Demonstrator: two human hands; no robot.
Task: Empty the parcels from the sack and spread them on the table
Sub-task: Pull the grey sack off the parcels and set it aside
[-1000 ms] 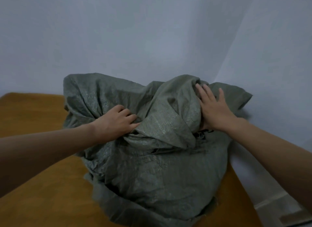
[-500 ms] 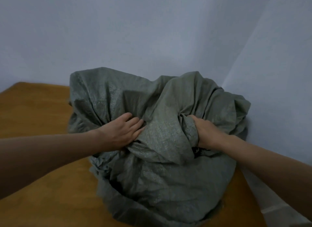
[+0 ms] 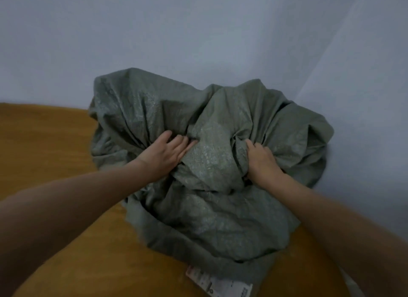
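A large grey-green woven sack (image 3: 220, 219) lies bunched on the brown table (image 3: 55, 155), close to the wall corner. My left hand (image 3: 163, 153) lies on the sack's upper folds, its fingers dug into a crease. My right hand (image 3: 260, 159) grips a gathered fold of the sack, fingers curled into the fabric. At the sack's near edge a parcel with a white printed label (image 3: 220, 284) pokes out onto the table. The other parcels are hidden inside the sack.
Pale walls (image 3: 198, 31) meet in a corner right behind the sack. Bare brown table surface stretches to the left and toward me. The table's right edge runs close to the right wall.
My right hand went from flat on the sack to gripping a fold. The sack has been pulled toward me, and a labelled parcel now shows at its near edge.
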